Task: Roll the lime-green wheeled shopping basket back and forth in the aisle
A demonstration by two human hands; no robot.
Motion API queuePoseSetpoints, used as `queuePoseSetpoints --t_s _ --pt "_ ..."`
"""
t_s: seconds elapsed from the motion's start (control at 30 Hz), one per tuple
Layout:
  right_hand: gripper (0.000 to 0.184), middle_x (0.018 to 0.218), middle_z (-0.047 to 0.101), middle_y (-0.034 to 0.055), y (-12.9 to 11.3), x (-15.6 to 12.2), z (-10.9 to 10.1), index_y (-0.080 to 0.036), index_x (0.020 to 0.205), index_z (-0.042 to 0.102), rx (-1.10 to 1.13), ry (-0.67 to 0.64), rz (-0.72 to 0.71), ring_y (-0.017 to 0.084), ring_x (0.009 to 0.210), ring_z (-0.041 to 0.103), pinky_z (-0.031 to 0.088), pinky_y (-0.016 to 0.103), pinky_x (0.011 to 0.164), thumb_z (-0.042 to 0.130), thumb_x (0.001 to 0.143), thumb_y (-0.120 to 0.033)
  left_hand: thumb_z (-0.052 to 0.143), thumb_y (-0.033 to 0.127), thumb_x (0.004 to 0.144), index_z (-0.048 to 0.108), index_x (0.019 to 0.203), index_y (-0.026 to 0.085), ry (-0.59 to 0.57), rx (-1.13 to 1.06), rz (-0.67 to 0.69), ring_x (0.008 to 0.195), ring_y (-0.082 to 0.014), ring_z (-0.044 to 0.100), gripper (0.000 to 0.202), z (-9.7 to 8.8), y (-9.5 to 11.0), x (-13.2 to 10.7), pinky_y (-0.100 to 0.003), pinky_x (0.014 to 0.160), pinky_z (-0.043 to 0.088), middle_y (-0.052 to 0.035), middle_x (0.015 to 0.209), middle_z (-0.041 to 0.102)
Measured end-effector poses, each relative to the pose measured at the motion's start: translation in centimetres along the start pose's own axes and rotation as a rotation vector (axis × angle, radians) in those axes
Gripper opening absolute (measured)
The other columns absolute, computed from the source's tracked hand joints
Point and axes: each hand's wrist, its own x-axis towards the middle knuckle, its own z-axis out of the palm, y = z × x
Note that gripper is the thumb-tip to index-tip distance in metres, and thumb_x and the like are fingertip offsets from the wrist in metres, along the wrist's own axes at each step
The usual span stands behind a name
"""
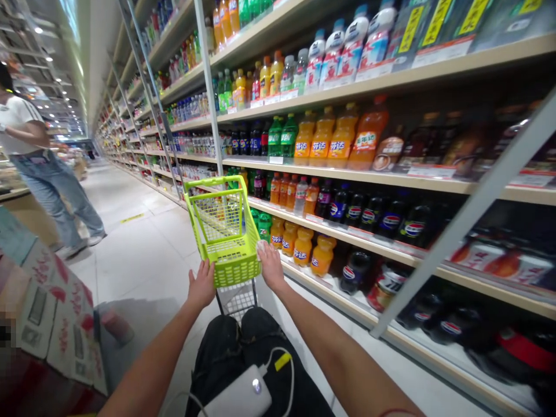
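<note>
A lime-green plastic shopping basket (226, 231) sits on a small wire cart (237, 298) just ahead of me, its handle raised. My right hand (270, 266) curls over the basket's near right rim, with something white (261, 249) under its fingertips. My left hand (202, 284) presses flat against the basket's near left side, its fingers spread. Nothing shows inside the basket. Below my arms lies a black fabric bag or lap (243, 359), and a white power bank (241, 394) with a cable rests on it.
Long shelves of bottled drinks (343, 139) run along the right, with orange soda close to the basket. A person in a white T-shirt and jeans (46, 168) stands at the left. Printed cardboard boxes (47, 307) are stacked at lower left, beside the tiled aisle floor (139, 249).
</note>
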Motion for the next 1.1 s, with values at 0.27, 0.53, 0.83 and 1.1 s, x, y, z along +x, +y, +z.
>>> queuePoseSetpoints --t_s 0.27,0.53,0.83,1.1 --pt "0.036 0.142 0.032 0.0094 -7.3 -0.6 2.7 -0.018 0.123 0.05 0.089 -0.075 -0.235 0.024 0.133 0.022 0.025 0.048 0.104 0.041 0.088 -0.013 0.036 0.016 0.075 0.015 0.139 0.012 -0.012 0.025 -0.001 0.137 -0.022 0.008 0.067 -0.4 0.4 0.0 -0.057 0.104 0.015 -0.0104 0.149 0.009" --pt "0.034 0.142 0.032 0.0113 -2.8 -0.1 1.8 -0.015 0.12 0.052 0.034 -0.037 -0.14 0.027 0.133 0.021 0.024 0.05 0.103 0.041 0.087 -0.012 0.036 0.017 0.076 0.015 0.139 0.014 -0.024 0.018 0.017 0.137 -0.0217 0.009 0.067 -0.6 -0.3 0.4 -0.058 0.105 0.013 -0.0093 0.149 0.01" --pt "0.037 0.142 0.031 0.0111 -5.8 0.8 3.0 -0.016 0.123 0.049 0.068 -0.123 -0.228 0.025 0.133 0.02 0.022 0.047 0.104 0.039 0.088 -0.01 0.038 0.02 0.076 0.017 0.138 0.015 -0.059 -0.033 -0.002 0.137 -0.0222 0.009 0.066 -1.0 -0.6 1.2 -0.059 0.104 0.014 -0.0095 0.149 0.011" --pt "0.033 0.123 0.052 0.0141 -2.8 3.0 1.3 -0.009 0.113 0.056 0.007 -0.106 -0.189 0.024 0.117 0.044 0.031 0.039 0.098 0.036 0.087 -0.014 0.042 0.019 0.07 0.014 0.14 0.016 -0.117 -0.06 0.02 0.137 -0.021 0.006 0.075 -1.3 -1.0 0.0 -0.057 0.107 0.007 -0.0073 0.149 0.009"
